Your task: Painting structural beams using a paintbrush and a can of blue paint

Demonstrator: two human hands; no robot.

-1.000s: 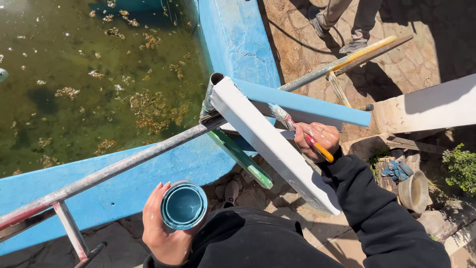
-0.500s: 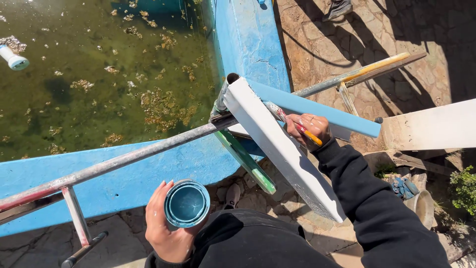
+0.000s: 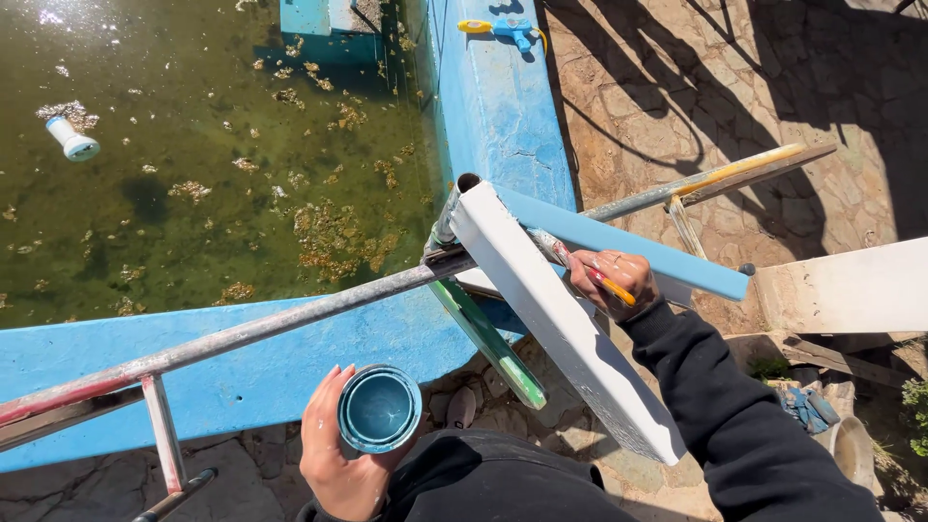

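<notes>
The left hand (image 3: 340, 454) is closed around a small round tin of blue paint (image 3: 379, 408), held upright and low, just in front of the dark-sleeved body. The right hand (image 3: 609, 280) is closed on a thin orange-handled paintbrush (image 3: 592, 275), whose bristle end lies against the long blue-painted board (image 3: 628, 246). A long white-painted board (image 3: 556, 314) runs diagonally beside that hand, its upper end resting on a grey paint-spattered metal rail (image 3: 251, 333). A narrow green strip (image 3: 488, 343) slants beneath the white board, between the two hands. Beyond the rail lies the blue-painted pool edge (image 3: 493, 106), enclosing murky green water (image 3: 184, 155) with floating debris and a white cylindrical float (image 3: 72, 138). A yellow-and-blue clamp-like tool (image 3: 503, 29) rests on the far edge. Stone paving (image 3: 696, 87) extends to the right.
</notes>
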